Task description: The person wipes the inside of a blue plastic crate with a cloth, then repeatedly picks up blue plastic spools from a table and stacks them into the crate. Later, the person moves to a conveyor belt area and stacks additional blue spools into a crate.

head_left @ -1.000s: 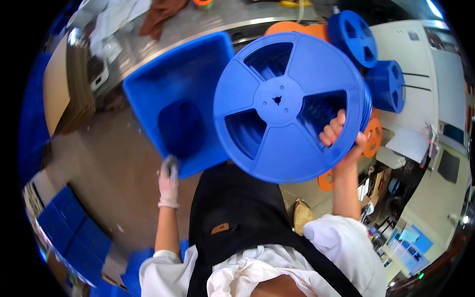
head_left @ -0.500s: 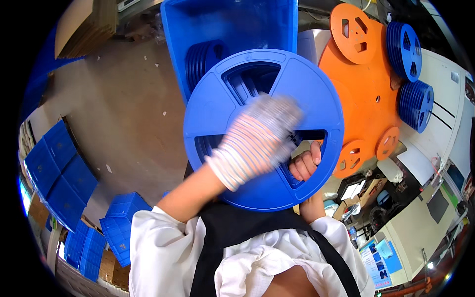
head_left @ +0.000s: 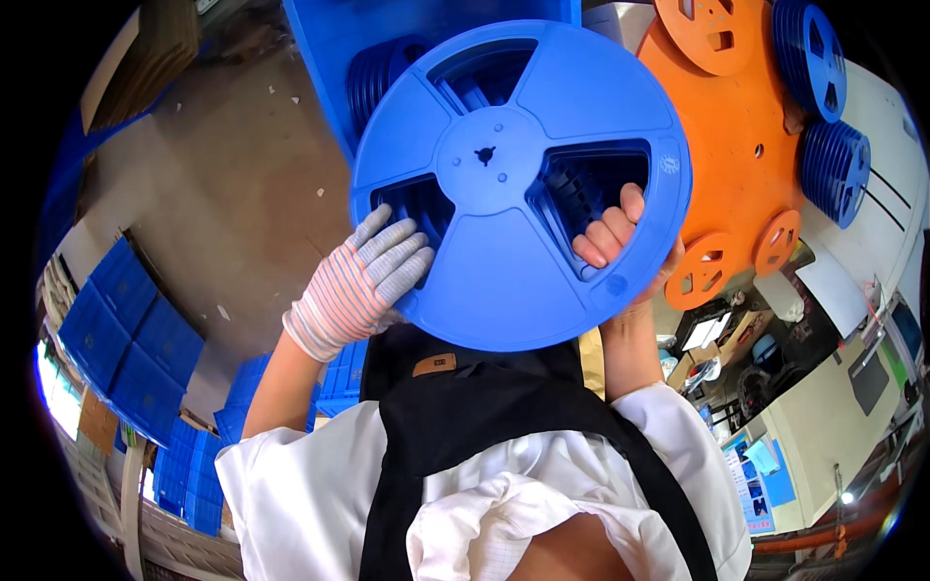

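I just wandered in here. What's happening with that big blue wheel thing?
Someone is holding a large blue reel up in front of them. The bare right hand has its fingers hooked through one of the openings, while the gloved left hand is at the lower left rim. Beyond it, partly hidden, is a blue bin with more blue reels inside. Off to the right is a big orange disc with smaller orange reels around its edge.

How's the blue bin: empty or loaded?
Not empty: blue reels show inside the blue bin, up and left of the big reel. How full, cannot tell; the big reel hides part.
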{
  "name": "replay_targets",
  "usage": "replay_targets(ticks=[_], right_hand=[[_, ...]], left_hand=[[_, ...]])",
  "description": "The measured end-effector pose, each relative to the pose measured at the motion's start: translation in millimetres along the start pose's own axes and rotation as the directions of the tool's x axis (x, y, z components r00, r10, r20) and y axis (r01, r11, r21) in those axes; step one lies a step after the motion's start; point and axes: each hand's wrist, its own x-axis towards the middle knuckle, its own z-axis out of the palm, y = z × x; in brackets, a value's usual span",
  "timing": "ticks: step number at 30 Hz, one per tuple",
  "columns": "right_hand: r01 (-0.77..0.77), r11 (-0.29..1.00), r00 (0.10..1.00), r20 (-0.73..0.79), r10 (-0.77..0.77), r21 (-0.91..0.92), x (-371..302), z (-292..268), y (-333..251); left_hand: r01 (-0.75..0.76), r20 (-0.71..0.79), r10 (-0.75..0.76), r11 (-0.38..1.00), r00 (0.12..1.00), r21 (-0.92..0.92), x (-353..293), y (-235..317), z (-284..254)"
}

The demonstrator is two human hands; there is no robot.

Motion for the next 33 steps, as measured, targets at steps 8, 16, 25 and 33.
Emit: replay_targets(ticks=[8, 16, 25, 33], right_hand=[[-0.205, 0.909, 0.955, -0.278, 0.104, -0.363, 13.5, 17.3, 33.2], [-0.401, 0.788, 0.862, -0.483, 0.153, -0.467, -16.1, 22.5, 58.5], [-0.426, 0.778, 0.819, -0.563, 0.114, -0.462, -35.1, 22.8, 78.4], [-0.432, 0.822, 0.801, -0.577, 0.161, -0.371, -45.4, 13.6, 76.0]], left_hand=[[0.376, -0.143, -0.399, 0.912, 0.906, -0.163, -71.4, 5.9, 24.1], [0.083, 0.147, -0.923, -0.125, 0.357, -0.989, -109.7, -24.2, 6.3], [-0.088, 0.154, -0.88, -0.216, 0.45, -0.972, -61.2, -102.8, 55.2], [0.175, 0.237, -0.845, -0.173, 0.479, -0.969, 67.8, -177.6, 99.4]])
